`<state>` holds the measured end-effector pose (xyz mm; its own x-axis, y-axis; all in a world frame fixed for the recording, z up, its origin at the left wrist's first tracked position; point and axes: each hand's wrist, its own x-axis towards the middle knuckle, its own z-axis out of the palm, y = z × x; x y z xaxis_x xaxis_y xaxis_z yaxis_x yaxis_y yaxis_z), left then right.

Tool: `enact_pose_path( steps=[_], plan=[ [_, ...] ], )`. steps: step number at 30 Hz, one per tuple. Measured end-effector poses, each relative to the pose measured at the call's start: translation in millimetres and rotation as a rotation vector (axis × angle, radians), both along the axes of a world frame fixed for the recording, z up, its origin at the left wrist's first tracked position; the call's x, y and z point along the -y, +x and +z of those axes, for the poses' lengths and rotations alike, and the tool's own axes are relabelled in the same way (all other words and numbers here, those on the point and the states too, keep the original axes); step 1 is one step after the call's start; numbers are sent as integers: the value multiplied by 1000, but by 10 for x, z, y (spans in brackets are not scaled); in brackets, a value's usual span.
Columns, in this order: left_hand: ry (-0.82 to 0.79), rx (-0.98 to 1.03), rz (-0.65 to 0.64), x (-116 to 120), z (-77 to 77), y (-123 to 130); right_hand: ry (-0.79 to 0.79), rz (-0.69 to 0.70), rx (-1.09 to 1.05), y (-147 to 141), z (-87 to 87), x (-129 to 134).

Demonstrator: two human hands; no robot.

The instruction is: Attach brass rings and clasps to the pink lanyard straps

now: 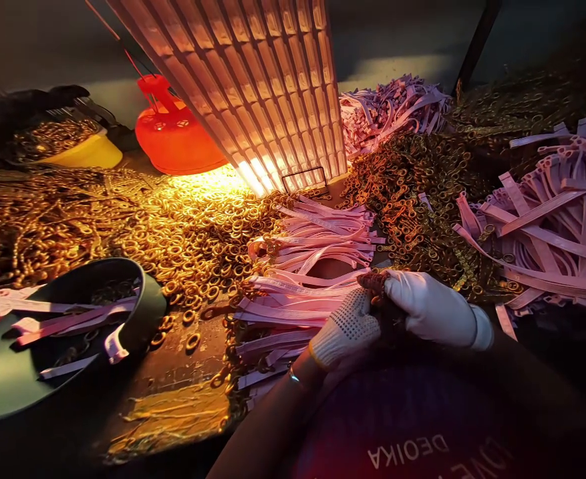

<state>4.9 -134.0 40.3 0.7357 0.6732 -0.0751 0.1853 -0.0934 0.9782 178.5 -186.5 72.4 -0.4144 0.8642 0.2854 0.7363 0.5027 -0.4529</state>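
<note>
My left hand (350,326), in a white glove with dark grip dots, is closed close to my body. Right beside it, my right hand (420,306) wears a plain white glove and is closed too, its fingertips meeting those of the left. Whatever lies between the fingers is dark and cannot be made out. Just beyond both hands lie stacked pink straps (317,253) in a long row. Brass-coloured rings (193,340) spread over the table to the left of the straps, and metal clasps (407,193) are heaped to the right.
A green basin (147,299) with straps stands at the left. Behind are a yellow bowl (86,152), a red lamp (177,136) and an upright ribbed panel (273,86). More pink straps (562,226) pile up at the right. Thin golden pieces (173,419) lie near the front edge.
</note>
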Motion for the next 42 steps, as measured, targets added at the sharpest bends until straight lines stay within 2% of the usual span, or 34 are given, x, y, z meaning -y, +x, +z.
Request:
enact_pose_path(
  steps=[3,7,12,14,17,20,22,24,28,32,36,40,42],
  plan=[
    [0,-8,14,12,20,-15,-81,-2,-67,-3,16,-3],
    [-69,18,1,26,65,-21,-224,-51,-382,-35,35,13],
    [-324,216,27,63,94,-20,-373,-220,-869,-25,8,29],
    [-393,203,111,90,87,-26,-381,-278,-932,2,-7,23],
    [-345,138,236,127,89,-30,-345,-336,-936,17,-31,21],
    [-331,131,304,151,111,-20,-347,-346,-939,-14,-69,46],
    [-352,147,342,158,127,-15,-345,-328,-909,-32,-101,76],
    [-365,153,352,155,145,-20,-295,-306,-793,-27,-129,107],
    [-316,95,301,129,204,-58,-50,-300,-305,10,-134,150],
    [-157,18,275,107,257,-87,61,-229,134,-30,-80,155],
    [-355,59,260,115,276,-91,186,-223,339,-55,-40,146],
    [-566,116,249,191,313,-75,144,-108,274,-19,-46,169],
    [-645,154,251,231,337,-51,183,-98,288,-31,-76,200]
  ],
)
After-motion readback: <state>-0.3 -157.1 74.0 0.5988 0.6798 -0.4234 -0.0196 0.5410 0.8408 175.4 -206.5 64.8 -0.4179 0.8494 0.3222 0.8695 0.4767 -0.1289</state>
